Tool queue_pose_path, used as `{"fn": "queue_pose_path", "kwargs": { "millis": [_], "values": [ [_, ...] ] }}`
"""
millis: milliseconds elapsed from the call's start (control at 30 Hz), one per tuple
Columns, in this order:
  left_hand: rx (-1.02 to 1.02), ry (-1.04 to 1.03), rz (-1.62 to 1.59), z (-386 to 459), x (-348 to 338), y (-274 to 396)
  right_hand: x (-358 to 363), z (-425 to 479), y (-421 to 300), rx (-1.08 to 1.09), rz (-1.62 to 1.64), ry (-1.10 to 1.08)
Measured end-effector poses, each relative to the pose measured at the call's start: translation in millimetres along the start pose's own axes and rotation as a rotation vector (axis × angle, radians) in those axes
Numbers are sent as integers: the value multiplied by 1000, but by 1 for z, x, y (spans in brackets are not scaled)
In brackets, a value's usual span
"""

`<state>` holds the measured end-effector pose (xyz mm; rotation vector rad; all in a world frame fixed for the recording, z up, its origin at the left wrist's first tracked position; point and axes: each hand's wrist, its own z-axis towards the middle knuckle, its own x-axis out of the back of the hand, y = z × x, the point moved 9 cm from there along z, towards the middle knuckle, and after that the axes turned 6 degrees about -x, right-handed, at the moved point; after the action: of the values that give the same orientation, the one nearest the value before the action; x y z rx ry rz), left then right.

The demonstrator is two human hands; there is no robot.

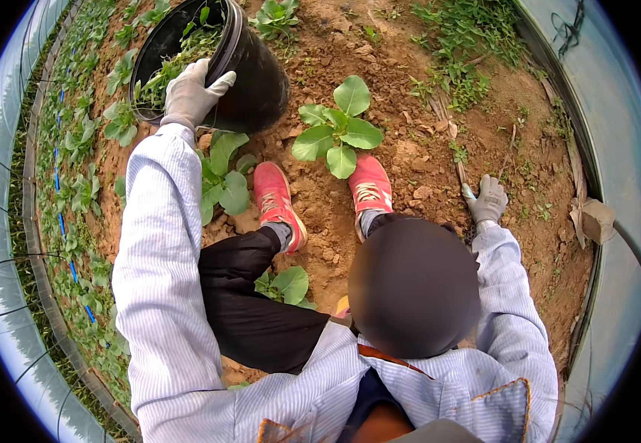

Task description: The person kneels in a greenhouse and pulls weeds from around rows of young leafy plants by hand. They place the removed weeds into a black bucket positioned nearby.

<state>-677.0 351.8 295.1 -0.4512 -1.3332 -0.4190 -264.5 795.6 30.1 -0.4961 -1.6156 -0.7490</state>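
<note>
My left hand (190,95), in a pale work glove, grips the rim of a black plastic bucket (259,83) at the upper left. The bucket tilts toward me, and pulled green weeds (204,47) fill part of it. Off to the right, my right hand (487,200) rests on the bare soil, also gloved, its thumb apart from the fingers. A dry stalk (460,169) lies by that thumb. Between my feet and the bucket grow broad-leaved seedlings, one (338,130) ahead of my right shoe and another (225,177) beside my left shoe.
Low green weeds (470,50) cover the ground at the upper right. Plastic sheeting (608,122) walls the right side, with a stone-like block (594,220) at its foot. Rows of plants and a blue line (59,177) run along the left. A dark round shape (414,288) hides part of my legs.
</note>
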Motion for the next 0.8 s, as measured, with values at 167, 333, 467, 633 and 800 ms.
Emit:
{"fn": "queue_pose_path", "kwargs": {
  "millis": [167,333,467,633,800],
  "values": [
    [62,53,-161,7,-10,-14,-4,1,1,-20,-22,-45],
    [77,68,-17,13,-12,-9,-5,0,4,-62,-33,-122],
    [80,73,4,12,-17,-11,4,-22,14,-81,151,21],
    [127,-8,5,9,-16,-15,16,-64,20,-131,333,209],
    [117,-26,-7,9,-18,-12,6,-70,35,-325,335,157]
  ]
}}
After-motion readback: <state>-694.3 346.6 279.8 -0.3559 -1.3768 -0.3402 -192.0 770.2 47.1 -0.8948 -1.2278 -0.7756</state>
